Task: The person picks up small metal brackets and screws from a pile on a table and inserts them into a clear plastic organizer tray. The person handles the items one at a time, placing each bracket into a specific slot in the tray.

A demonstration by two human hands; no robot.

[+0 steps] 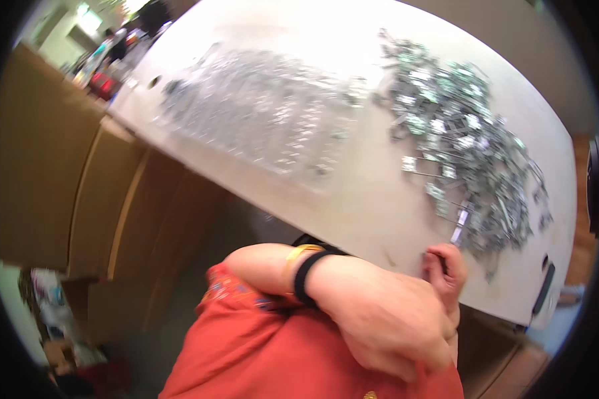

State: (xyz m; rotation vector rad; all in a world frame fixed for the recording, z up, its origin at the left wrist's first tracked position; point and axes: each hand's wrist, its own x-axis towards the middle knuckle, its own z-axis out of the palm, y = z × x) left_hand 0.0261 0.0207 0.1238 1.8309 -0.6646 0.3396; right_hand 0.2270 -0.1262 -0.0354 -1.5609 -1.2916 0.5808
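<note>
A broad white-topped table in a cluttered room

From where I stand, the table sweeps from eleven o'clock round to four, with tall brown cardboard boxes at nine. A loose red garment fills six. Just short of twelve lies a flat spread of clear plastic; between two and three, a heap of silvery metal pieces.

At five, the left hand crosses the right wrist, fingers bent down by the red sleeve; whether they pinch the cloth, I cannot tell. The right hand, at four, is curled near the heap; whether it grips anything is unclear. I'd judge the cuff wants a light, even touch, knuckles clear of metal edges.

The plastic looks ribbed and glossy, the metal thin, all plates and rods. A matt black wristband and slim yellow bangle circle the left wrist.
</note>
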